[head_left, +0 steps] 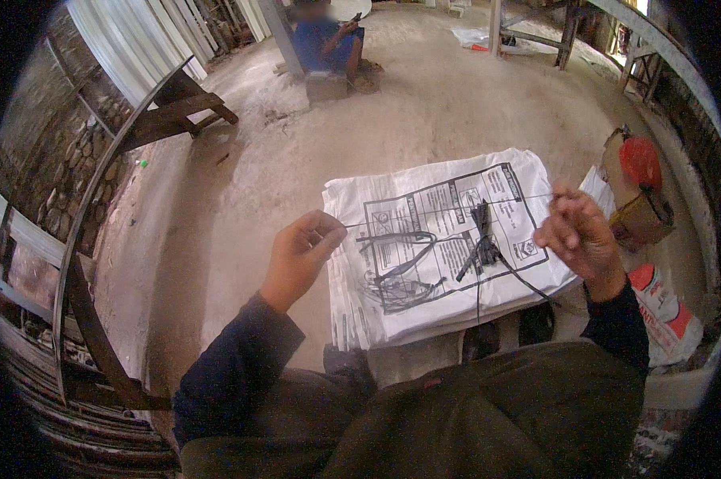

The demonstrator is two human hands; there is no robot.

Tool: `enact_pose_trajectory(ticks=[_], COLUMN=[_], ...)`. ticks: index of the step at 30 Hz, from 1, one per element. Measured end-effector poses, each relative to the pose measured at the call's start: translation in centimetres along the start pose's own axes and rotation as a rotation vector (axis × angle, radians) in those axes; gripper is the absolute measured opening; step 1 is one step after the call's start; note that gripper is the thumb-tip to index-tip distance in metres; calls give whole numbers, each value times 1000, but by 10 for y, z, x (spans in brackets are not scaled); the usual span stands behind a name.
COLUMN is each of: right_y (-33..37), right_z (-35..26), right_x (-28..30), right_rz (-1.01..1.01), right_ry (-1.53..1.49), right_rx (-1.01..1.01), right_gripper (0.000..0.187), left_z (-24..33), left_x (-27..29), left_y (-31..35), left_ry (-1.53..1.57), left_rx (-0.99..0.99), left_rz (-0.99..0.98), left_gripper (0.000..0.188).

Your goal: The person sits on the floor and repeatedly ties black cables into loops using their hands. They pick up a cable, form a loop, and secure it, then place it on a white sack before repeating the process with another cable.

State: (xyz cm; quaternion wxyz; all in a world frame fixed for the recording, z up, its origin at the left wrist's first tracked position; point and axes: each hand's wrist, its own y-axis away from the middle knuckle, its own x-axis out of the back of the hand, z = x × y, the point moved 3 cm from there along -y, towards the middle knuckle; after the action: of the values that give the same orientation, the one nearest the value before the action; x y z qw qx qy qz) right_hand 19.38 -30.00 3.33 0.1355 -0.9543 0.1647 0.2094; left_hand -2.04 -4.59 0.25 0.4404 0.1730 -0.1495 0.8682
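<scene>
A thin dark string [424,214] is stretched between my hands, above a stack of folded white printed sacks [352,195]. My left hand [301,251] pinches one end of it over the stack's left side. At the right edge, my right hand [580,235] holds the other end with its fingers curled. A bunch of black strips [483,249], bound together in the middle, lies on the top sack. Left of it rest a looped black strip [408,266] and a loose tangle of thin dark strands [392,289].
Right of the stack stands an open brown container [644,215] beside a red rounded object [640,162]. A red and white sack [664,315] lies nearer. On the left is a wooden frame [173,116]. A person in blue [320,44] sits on a block [326,86] far ahead.
</scene>
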Motion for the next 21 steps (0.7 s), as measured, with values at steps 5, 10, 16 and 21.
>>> enact_pose_trajectory(ticks=[5,10,16,21], right_y=[19,21,8,0], right_z=[-36,-25,44,82], right_x=[-14,-61,-100,-88], right_rz=[39,127,157,104], right_ry=[-110,-44,130,291], right_rx=[203,76,-396,-467], right_gripper=[30,24,19,15], left_z=[-11,-24,20,32], left_x=[0,-13,-54,-60], left_y=[-5,4,37,39], left_ry=[-14,-99,530,471], left_rx=[-59,-96,361,317], left_rz=[-24,-76,-330,-322], left_gripper=[9,14,19,23])
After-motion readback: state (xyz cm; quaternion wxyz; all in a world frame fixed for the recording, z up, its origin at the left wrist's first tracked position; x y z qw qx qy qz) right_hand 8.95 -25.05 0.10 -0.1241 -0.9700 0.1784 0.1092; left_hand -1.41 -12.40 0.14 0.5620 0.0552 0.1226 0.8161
